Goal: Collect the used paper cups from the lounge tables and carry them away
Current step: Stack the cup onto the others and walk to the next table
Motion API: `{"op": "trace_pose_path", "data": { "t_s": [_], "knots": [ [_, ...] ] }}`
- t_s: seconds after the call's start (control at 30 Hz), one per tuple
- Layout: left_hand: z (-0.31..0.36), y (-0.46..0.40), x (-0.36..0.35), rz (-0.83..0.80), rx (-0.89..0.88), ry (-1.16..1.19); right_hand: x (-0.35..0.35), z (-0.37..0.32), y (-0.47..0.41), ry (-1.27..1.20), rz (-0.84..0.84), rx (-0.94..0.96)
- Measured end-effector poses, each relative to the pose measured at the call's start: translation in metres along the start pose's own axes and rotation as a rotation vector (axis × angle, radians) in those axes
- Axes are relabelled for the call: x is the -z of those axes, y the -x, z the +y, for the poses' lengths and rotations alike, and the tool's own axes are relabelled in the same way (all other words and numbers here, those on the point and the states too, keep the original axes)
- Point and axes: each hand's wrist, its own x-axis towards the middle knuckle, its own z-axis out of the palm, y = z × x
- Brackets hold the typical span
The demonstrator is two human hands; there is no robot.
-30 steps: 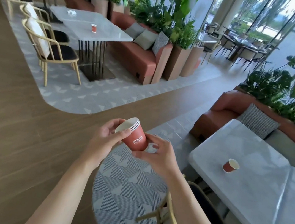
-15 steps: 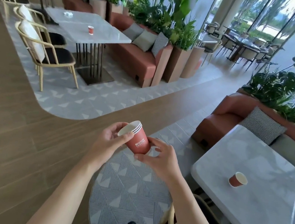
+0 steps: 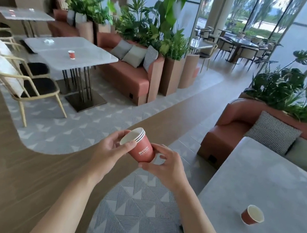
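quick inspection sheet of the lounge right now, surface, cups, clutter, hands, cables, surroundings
surface: near marble table at right; far marble table at left.
job's things: stack of cups held tilted; one cup on the near table; one cup upright on the far table.
clutter: small white item on the far table, too small to tell.
grippers: left hand grips the stack's rim; right hand holds its base.
cables: nothing seen.
surroundings: sofas, chairs, potted plants.
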Motion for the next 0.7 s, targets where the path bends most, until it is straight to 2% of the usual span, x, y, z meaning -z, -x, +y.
{"op": "trace_pose_path", "data": {
  "t_s": [0.37, 0.53, 0.7],
  "knots": [
    [-0.022, -0.09, -0.08, -0.167, 0.038, -0.094, 0.066, 0.074, -0.029, -0.03, 0.146, -0.095],
    [-0.033, -0.125, -0.115, -0.31, 0.073, -0.098, 0.081, 0.108, -0.029, -0.012, 0.261, -0.197],
    [-0.046, -0.175, -0.156, -0.47, 0.105, -0.008, 0.107, 0.123, -0.034, 0.038, 0.403, -0.304]
  ]
}}
